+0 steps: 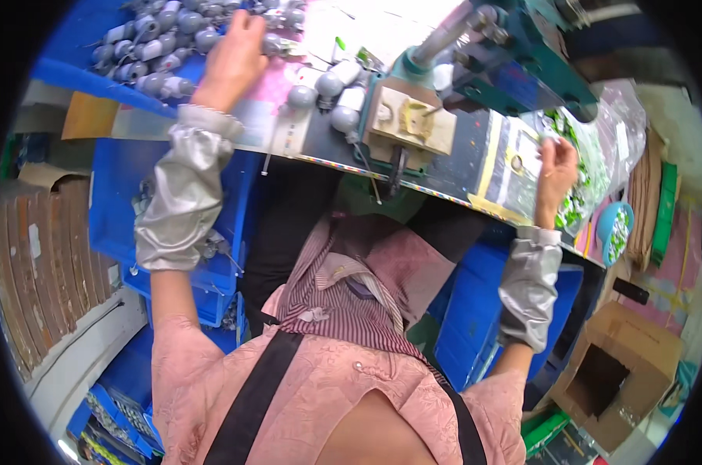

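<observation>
Well, starting at my far left, brown cardboard point(41, 263) stands stacked beside the bench. Next comes a blue tray point(103, 89), heaped with grey-and-white bulbs point(161, 46) trailing thin wires. My left hand point(233, 66) reaches to the right side of that heap, fingers stretched forward and slightly bent, bulbs just beside the fingertips; whether I grip one, I cannot tell. A silvery sleeve point(184, 190) covers that forearm. Right of it, a few loose bulbs point(329, 84) lie on the bench, close against the pale block point(410, 120) at the foot of a teal machine point(513, 74). Farther right, my right hand point(558, 170) is at the edge of a pile of small green-and-white pieces point(576, 205), thumb and fingers drawn together; I cannot tell whether they pinch anything. Just beyond the pile, a light-blue bowl point(604, 226) holds more such pieces.
</observation>
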Motion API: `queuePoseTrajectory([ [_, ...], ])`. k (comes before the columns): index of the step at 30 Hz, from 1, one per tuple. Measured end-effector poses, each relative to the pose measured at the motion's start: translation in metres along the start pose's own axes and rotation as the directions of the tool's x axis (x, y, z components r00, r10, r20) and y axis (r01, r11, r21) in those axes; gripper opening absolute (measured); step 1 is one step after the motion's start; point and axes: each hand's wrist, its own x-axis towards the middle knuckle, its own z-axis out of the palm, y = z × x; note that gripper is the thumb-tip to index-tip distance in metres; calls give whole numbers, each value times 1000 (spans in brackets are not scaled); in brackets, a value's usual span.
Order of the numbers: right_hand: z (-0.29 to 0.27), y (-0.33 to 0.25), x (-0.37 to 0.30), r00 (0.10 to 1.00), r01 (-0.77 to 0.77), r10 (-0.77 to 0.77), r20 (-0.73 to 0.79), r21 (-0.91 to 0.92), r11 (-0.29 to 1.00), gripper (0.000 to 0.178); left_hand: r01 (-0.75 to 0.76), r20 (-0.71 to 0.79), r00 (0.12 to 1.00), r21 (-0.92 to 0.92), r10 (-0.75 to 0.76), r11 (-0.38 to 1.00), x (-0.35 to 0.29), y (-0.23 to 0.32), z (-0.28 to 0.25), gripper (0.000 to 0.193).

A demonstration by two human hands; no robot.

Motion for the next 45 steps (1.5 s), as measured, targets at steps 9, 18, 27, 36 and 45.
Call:
queuePoseTrajectory([
  [9,107,-165,-106,926,369,-375,47,105,924,16,128,-20,989,-356,-144,926,-16,-1,-5,39],
  [18,101,-147,-96,907,408,-407,110,16,913,20,217,-124,919,-637,-375,740,-22,-1,-28,31],
  [27,6,-61,-45,937,-325,349,-2,357,876,22,39,66,994,-957,-86,-286,-25,12,-44,50],
  [36,11,-29,-48,981,-192,184,-59,-187,963,36,389,222,917,-322,331,-863,-34,34,-38,95],
  [45,19,-44,-42,972,-220,228,-62,116,969,36,112,-6,982,-792,191,-601,-60,69,-39,67],
])
